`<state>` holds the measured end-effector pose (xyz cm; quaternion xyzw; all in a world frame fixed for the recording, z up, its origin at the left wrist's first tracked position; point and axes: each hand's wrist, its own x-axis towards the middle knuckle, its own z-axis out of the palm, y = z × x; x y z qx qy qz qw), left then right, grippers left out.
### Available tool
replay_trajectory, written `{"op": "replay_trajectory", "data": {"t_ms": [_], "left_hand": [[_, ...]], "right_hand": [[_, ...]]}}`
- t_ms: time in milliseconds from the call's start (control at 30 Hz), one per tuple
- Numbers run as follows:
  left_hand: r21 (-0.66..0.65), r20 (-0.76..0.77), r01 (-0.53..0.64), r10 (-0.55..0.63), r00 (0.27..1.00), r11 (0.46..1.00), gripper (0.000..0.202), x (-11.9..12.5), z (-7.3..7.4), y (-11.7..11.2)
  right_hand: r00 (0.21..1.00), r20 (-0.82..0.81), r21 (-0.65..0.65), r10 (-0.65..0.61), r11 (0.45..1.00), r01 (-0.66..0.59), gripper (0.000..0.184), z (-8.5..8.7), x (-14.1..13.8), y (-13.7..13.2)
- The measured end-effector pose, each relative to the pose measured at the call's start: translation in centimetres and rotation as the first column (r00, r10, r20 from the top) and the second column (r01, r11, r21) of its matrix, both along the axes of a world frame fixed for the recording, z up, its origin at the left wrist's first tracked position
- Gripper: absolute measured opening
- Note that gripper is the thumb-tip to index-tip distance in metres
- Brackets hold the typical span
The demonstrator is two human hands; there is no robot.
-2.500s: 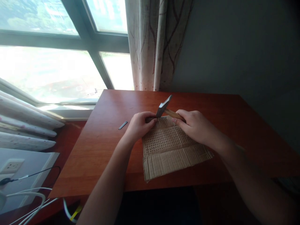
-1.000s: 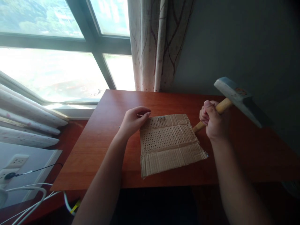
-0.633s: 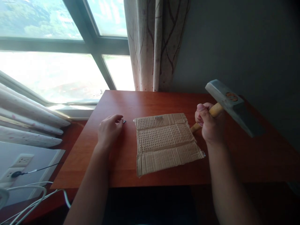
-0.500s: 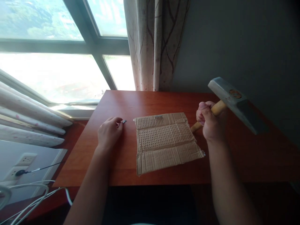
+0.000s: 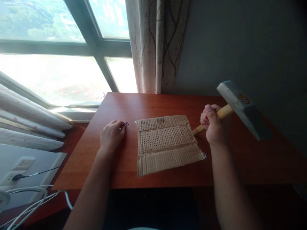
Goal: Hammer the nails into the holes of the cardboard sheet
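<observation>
My right hand (image 5: 212, 124) is wrapped round the wooden handle of a hammer (image 5: 242, 105), its big metal head raised to the upper right. Left of the cardboard, my left hand (image 5: 112, 135) rests low over the table with its fingers pinched on small metal nails (image 5: 124, 125); how many it holds I cannot tell. Between my hands lies a creased piece of cardboard (image 5: 165, 159) with rows of punched holes. A cluster of nails (image 5: 160, 120) stands in its holes near the top edge. Neither hand touches the cardboard.
The reddish-brown wooden table (image 5: 141, 103) stands against a window (image 5: 48, 76) and a grey wall. A patterned curtain (image 5: 148, 48) hangs behind it. At the lower left are a wall socket (image 5: 16, 177) and loose white cables (image 5: 35, 201).
The nails at my left fingertips have shifted and show more spread apart. My right hand still holds the hammer, raised nearly as before. The view has moved slightly.
</observation>
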<state>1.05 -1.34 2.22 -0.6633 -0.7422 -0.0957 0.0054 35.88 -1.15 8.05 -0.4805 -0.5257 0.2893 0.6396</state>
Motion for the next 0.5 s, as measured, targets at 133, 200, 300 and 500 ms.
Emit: {"op": "replay_trajectory", "data": {"t_ms": [133, 200, 300, 500], "left_hand": [[-0.020, -0.038, 0.034, -0.035, 0.999, 0.999, 0.033, 0.00, -0.12, 0.02], [-0.040, -0.069, 0.063, -0.066, 0.995, 0.997, 0.033, 0.11, -0.27, 0.03], [-0.062, -0.091, 0.108, -0.114, 0.989, 0.992, 0.032, 0.41, -0.59, 0.04], [-0.066, -0.034, 0.137, -0.140, 0.990, 0.988, 0.029, 0.69, -0.86, 0.10]], "right_hand": [[0.999, -0.041, 0.009, 0.029, 1.000, -0.029, 0.047, 0.02, -0.02, 0.01], [0.997, -0.065, 0.010, 0.043, 0.999, -0.043, 0.045, 0.07, -0.08, 0.02], [0.996, -0.064, 0.001, 0.055, 0.998, -0.055, 0.044, 0.12, -0.27, -0.04], [0.999, 0.001, -0.018, 0.054, 0.998, -0.054, 0.043, -0.10, -0.63, -0.40]]}}
